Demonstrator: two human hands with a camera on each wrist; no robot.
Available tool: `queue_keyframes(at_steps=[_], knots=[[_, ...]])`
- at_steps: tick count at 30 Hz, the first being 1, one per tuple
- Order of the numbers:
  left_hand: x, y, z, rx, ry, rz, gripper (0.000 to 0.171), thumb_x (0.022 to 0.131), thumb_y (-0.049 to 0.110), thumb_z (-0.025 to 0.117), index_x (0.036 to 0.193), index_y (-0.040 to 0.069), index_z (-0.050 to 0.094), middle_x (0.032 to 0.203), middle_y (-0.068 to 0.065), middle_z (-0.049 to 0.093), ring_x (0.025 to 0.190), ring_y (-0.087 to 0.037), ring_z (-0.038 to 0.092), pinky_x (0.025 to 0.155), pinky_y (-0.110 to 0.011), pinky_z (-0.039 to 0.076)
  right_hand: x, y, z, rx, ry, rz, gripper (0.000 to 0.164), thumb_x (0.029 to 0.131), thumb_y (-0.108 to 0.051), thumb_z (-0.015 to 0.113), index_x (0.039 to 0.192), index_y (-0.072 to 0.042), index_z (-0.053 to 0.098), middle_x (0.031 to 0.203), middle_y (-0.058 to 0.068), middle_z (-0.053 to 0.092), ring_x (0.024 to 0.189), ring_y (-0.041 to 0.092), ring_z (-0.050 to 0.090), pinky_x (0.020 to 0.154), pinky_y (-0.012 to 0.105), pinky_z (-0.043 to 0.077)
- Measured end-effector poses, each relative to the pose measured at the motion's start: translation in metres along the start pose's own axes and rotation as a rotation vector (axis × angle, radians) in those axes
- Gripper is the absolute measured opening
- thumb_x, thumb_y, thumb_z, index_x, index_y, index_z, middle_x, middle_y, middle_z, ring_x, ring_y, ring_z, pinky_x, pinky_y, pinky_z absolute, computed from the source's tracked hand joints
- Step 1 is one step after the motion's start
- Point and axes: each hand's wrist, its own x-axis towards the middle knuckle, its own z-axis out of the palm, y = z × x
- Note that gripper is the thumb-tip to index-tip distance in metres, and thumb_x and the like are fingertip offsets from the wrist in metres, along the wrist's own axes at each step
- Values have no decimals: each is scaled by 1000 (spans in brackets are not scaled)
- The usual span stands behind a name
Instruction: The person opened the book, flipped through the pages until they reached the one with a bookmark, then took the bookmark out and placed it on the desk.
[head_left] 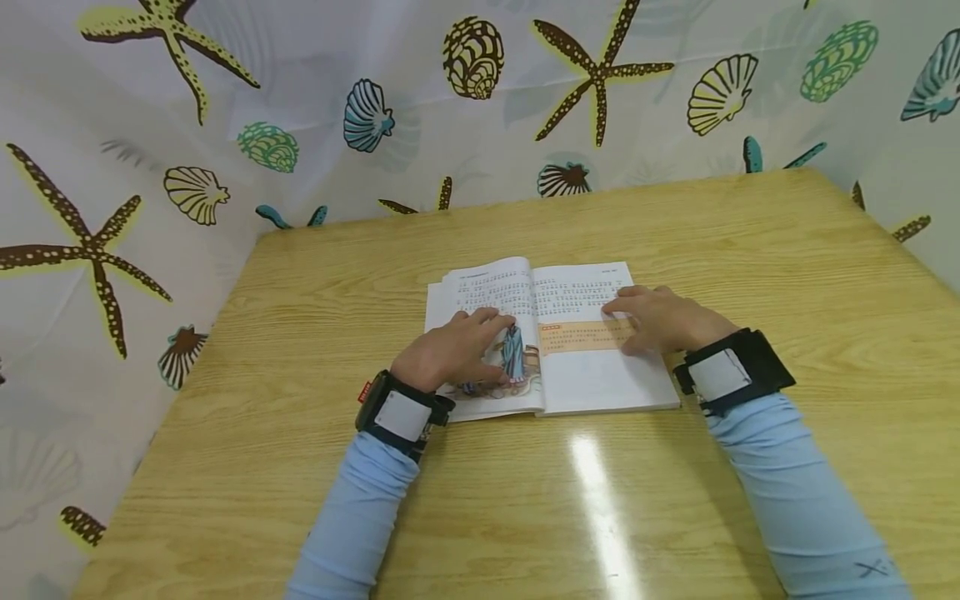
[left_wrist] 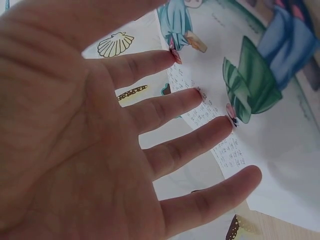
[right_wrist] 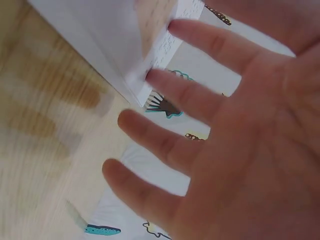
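An open book lies on the wooden table, with printed text on both pages. Its left page carries a coloured picture of a robed figure, and an orange text box crosses the right page. My left hand rests over the left page, fingers spread and fingertips at the paper; the left wrist view shows these fingers fairly straight. At the outer edge of the right page is my right hand. In the right wrist view its fingers are extended, two tips on the page and two beyond its edge.
The wooden table spreads out on all sides of the book. Behind it and at both sides hangs a white cloth printed with shells and starfish. Black bands with pale plates circle both wrists, over light blue sleeves.
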Motion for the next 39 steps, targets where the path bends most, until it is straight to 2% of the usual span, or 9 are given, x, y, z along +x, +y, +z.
queue_keyframes(at_steps=[3,6,11,18,20,25,29,32,39], knots=[[1,0,1,-7,-5,-4,78,93,37,76,157,14,38,161,-11,34,140,-39,38,106,-51,44,-1,0,-2,-3,-11,86,69,90,-22,75,143,11,46,153,36,31,136,60,29,105,72,32],[1,0,1,-12,-10,-10,79,92,37,76,157,15,38,161,-11,34,141,-39,38,106,-51,44,-3,0,-3,-17,-11,152,66,89,-28,76,130,17,52,138,36,47,124,56,41,99,66,40],[1,0,0,-8,-17,-17,79,92,38,76,158,15,37,162,-10,33,142,-38,36,106,-51,43,-2,-5,-4,-53,-3,144,43,89,-26,77,105,11,63,99,20,59,96,42,50,82,57,45],[2,0,0,-12,-12,-16,79,92,37,77,157,15,38,161,-11,33,141,-38,37,106,-51,43,-4,-7,-4,-6,-24,178,36,91,-25,74,97,8,62,76,12,52,70,28,52,63,37,40],[2,0,1,-15,-16,-17,79,92,37,77,157,15,38,162,-11,33,141,-38,37,106,-51,43,-4,-7,-5,-20,-22,170,35,91,-25,74,95,7,63,76,11,52,69,28,52,62,36,41],[2,-1,1,-23,-17,-20,79,92,37,77,157,15,38,162,-10,33,142,-38,37,105,-50,44,-5,-9,-5,-117,117,136,28,89,-18,75,92,7,63,79,13,55,73,31,53,65,45,46],[1,-1,1,-19,-15,-18,79,92,38,77,157,15,38,162,-11,33,142,-38,36,105,-51,44,-7,-8,-5,-126,334,94,15,88,-3,70,88,10,63,72,14,56,61,27,53,51,35,42],[1,-1,0,-10,-12,-17,79,92,38,77,157,15,38,162,-11,33,141,-38,37,106,-51,44,-10,-9,-5,-126,435,54,9,89,3,66,86,12,64,67,14,56,55,24,51,46,32,38],[1,-1,0,-8,-12,-15,79,92,38,76,157,15,38,161,-10,34,141,-38,38,106,-51,44,-12,-10,-6,-183,405,63,10,91,2,63,84,9,62,64,12,50,53,23,47,45,32,36]])
